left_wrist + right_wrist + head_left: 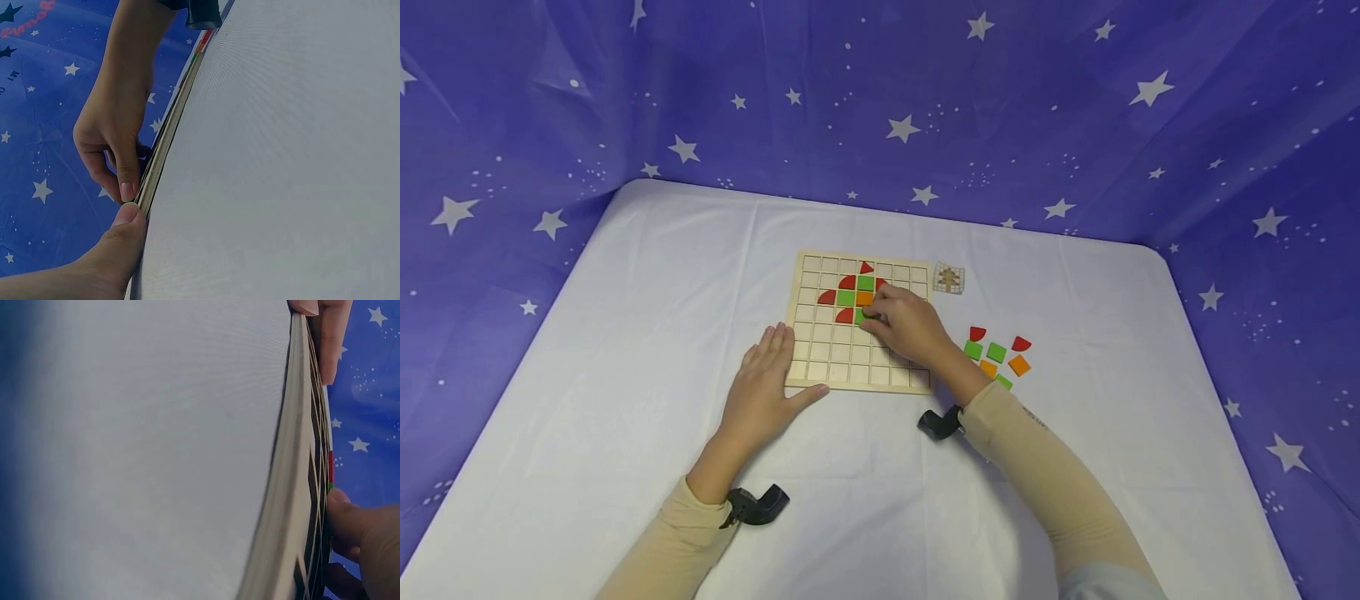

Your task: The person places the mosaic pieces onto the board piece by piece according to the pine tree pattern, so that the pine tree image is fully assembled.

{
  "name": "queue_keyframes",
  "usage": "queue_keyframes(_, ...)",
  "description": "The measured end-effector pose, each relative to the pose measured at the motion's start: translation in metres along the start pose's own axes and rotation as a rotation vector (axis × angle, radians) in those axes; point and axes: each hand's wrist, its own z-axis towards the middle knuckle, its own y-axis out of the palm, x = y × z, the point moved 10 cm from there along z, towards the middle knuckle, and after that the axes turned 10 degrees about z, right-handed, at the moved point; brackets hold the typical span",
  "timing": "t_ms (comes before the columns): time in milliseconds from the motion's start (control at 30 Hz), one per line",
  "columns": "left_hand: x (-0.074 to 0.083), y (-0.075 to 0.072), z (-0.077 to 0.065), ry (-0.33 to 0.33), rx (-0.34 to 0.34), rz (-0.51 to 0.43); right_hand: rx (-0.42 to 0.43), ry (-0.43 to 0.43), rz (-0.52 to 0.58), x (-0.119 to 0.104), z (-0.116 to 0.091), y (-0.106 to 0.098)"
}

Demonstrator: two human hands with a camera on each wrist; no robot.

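Note:
A wooden grid board lies on the white table. On its upper half, red, green and orange tiles form a stepped shape, with a red triangle at the top and an orange square lower down. My right hand reaches over the board and pinches a green square tile beside a red quarter-round tile; its fingers partly cover the green one. At the board's left edge rests my left hand, fingers extended and thumb along the near corner. The right wrist view shows my right thumb at the green tile.
Right of the board lie several loose tiles, among them a red quarter-round, a green square and an orange square. A small pattern card sits by the board's upper right corner. Blue starry cloth stands behind the table.

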Motion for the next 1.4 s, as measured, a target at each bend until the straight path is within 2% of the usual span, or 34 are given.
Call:
queue_keyframes(267, 0.000, 0.000, 0.000, -0.001, -0.002, -0.003, 0.011, 0.020, 0.043, 0.003, -0.001, 0.000)
queue_keyframes(567, 0.001, 0.000, 0.000, 0.001, 0.003, -0.001, 0.022, 0.000, 0.002, 0.005, -0.008, 0.000)
queue_keyframes(800, 0.002, 0.001, 0.001, -0.001, 0.004, -0.003, 0.095, 0.050, 0.116, 0.016, -0.023, -0.017)
queue_keyframes(967, 0.001, 0.000, 0.001, -0.005, 0.016, -0.008, 0.173, 0.147, 0.086, 0.041, -0.042, -0.039)
queue_keyframes(1200, -0.001, 0.003, 0.000, -0.009, -0.001, -0.015, 0.328, 0.382, -0.002, 0.099, -0.086, -0.074)
queue_keyframes(1300, -0.001, 0.003, -0.001, -0.010, 0.002, -0.015, 0.321, 0.457, -0.035, 0.117, -0.102, -0.081)
queue_keyframes(1400, -0.001, 0.002, -0.001, -0.009, 0.005, -0.014, 0.296, 0.474, -0.055, 0.126, -0.112, -0.085)
